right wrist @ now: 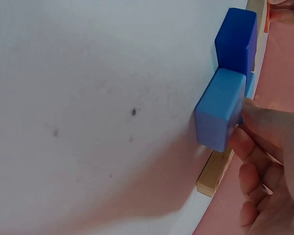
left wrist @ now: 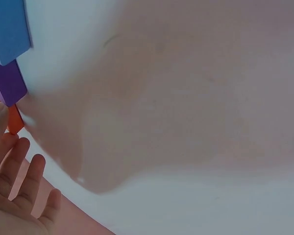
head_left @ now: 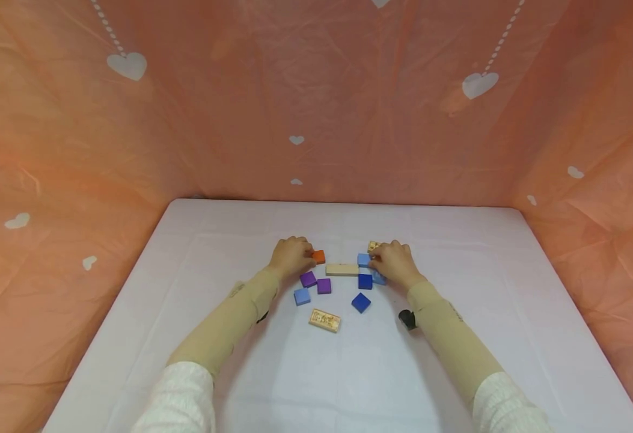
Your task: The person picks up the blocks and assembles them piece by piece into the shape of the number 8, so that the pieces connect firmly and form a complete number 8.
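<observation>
In the head view my left hand (head_left: 290,257) pinches an orange block (head_left: 318,257) at its left side. Its thumb and index finger are at the block (left wrist: 15,121) in the left wrist view, the other fingers spread. My right hand (head_left: 395,262) holds a light blue block (head_left: 363,260) by its right side with thumb and fingertips. A pale wooden plank (head_left: 342,270) lies between the two blocks. Another light blue block (right wrist: 220,107) stands close before the right hand, beside a dark blue block (right wrist: 236,41). A patterned wooden block (head_left: 373,246) is partly hidden behind the right fingers.
Two purple blocks, one here (head_left: 324,286), and a light blue block (head_left: 302,296) lie nearer me on the left. A dark blue block (head_left: 361,303) sits turned on the right. A patterned wooden block (head_left: 324,320) lies in front on the white table (head_left: 338,385). Orange cloth (head_left: 338,120) hangs around.
</observation>
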`<state>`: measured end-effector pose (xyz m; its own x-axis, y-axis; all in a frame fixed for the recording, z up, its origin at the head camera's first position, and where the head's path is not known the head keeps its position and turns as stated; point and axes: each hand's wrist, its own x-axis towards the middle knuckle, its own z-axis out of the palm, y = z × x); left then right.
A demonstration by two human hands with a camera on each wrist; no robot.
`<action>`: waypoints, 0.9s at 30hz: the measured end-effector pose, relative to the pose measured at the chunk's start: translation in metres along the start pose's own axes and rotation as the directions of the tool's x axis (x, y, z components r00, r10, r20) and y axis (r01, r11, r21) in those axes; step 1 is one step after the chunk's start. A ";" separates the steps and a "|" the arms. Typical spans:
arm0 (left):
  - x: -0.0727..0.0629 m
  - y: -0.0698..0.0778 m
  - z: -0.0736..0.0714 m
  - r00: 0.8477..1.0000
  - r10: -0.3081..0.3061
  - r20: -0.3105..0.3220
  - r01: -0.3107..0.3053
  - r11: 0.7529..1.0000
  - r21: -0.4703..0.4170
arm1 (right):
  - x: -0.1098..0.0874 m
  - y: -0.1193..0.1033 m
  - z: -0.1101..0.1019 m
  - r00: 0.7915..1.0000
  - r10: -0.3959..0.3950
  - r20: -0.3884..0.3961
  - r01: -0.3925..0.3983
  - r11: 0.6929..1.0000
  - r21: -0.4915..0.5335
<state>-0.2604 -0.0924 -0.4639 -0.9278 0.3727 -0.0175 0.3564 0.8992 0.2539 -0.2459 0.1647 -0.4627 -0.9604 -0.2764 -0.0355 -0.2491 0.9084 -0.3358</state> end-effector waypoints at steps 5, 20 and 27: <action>0.001 -0.001 0.003 1.000 -0.005 0.016 0.005 1.000 -0.007 | 0.000 0.000 0.001 1.000 0.001 0.006 -0.001 1.000 0.004; 0.001 0.000 0.003 0.999 0.034 0.022 -0.034 0.999 -0.001 | -0.001 0.000 0.000 1.000 -0.007 -0.016 0.007 1.000 -0.002; 0.001 0.001 0.004 0.999 0.029 0.035 -0.029 1.000 -0.012 | -0.002 -0.001 0.000 1.000 -0.012 -0.018 0.012 1.000 0.004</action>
<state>-0.2608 -0.0905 -0.4672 -0.9124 0.4069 -0.0443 0.3818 0.8852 0.2659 -0.2443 0.1646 -0.4627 -0.9594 -0.2815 -0.0146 -0.2600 0.9038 -0.3399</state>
